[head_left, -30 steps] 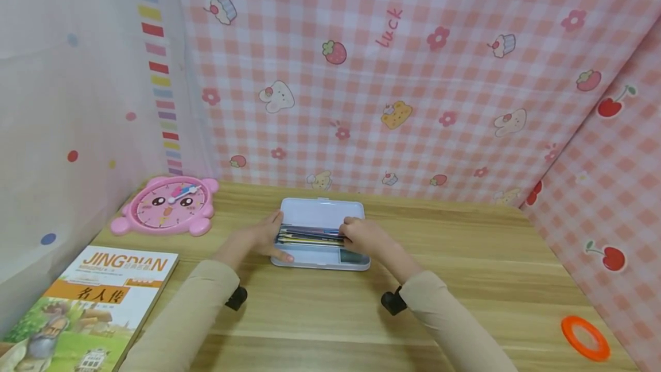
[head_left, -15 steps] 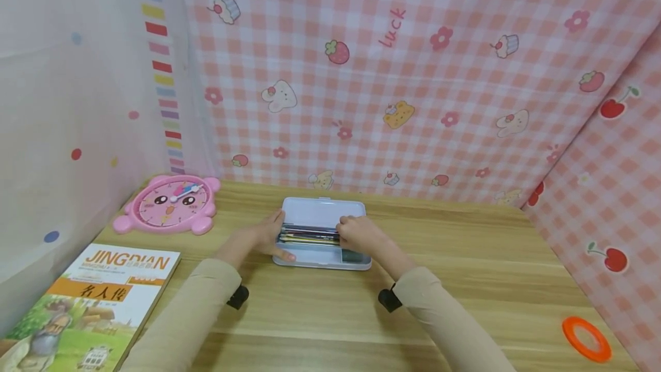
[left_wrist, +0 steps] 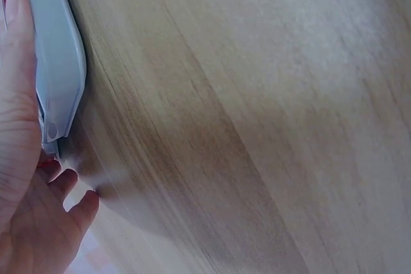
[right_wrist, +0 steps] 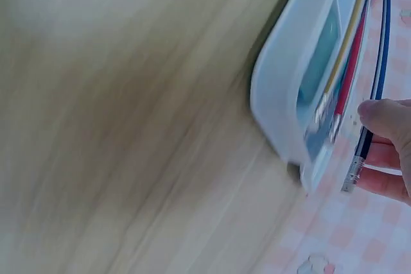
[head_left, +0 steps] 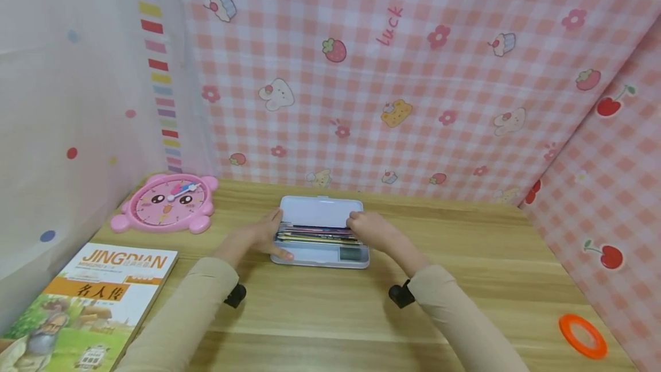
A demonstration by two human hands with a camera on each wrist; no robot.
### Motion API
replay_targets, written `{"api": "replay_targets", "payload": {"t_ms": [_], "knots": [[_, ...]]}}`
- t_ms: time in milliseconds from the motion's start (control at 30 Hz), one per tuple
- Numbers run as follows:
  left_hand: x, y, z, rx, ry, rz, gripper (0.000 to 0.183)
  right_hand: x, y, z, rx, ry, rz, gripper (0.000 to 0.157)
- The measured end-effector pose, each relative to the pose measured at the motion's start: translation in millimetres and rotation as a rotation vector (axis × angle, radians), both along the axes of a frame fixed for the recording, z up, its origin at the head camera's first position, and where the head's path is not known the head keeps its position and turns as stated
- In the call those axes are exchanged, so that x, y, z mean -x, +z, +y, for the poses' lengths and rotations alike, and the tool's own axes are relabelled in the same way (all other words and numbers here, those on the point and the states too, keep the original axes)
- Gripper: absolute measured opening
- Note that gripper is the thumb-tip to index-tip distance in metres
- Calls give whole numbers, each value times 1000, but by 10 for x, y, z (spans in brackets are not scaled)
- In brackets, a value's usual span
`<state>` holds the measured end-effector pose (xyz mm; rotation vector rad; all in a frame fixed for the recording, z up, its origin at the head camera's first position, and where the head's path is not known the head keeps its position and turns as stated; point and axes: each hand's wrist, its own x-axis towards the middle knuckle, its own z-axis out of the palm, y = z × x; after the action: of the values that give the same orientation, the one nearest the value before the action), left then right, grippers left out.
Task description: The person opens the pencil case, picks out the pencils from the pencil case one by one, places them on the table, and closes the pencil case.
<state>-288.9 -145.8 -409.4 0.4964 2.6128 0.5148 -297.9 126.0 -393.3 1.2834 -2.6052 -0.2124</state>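
Observation:
A white pencil case (head_left: 321, 211) lies with its lid up on the table; several pencils (head_left: 315, 238) rest in it, above a dark green block (head_left: 351, 254) in the front right compartment. My left hand (head_left: 260, 237) holds the case's left end, thumb over the front part and fingers towards the back. Between thumb and fingers my right hand (head_left: 374, 228) pinches a dark blue pencil (right_wrist: 381, 43) near its silver eraser end. In the right wrist view that pencil is apart from the red and yellow pencils in the case.
At the back left sits a pink toy clock (head_left: 167, 202), with a book (head_left: 98, 303) in front of it. An orange ring (head_left: 582, 336) lies near the right edge. Patterned cloth (head_left: 361, 73) walls the table's back and sides.
My right hand has shifted a little to the right and up from among the pencils, now with the dark blue pencil in its fingers. The left hand stays at the case's left end.

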Motion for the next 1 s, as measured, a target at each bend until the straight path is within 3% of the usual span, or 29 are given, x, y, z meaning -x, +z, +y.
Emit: {"api": "replay_targets", "payload": {"t_ms": [100,233,567,800,1000], "knots": [[3,0,-16,6,-2,12,120,7,34,111,-45,-2,48,8],[-7,7,-41,-1,0,6,119,39,38,311,-34,-55,10,3],[-26,39,-90,-37,7,10,117,139,-32,882,21,-205,-53,10],[-5,-14,-58,-28,-2,28,119,149,-162,1291,118,-289,-61,5],[3,-30,-37,-38,-11,32,119,162,-200,1476,189,-361,-154,10]]}}
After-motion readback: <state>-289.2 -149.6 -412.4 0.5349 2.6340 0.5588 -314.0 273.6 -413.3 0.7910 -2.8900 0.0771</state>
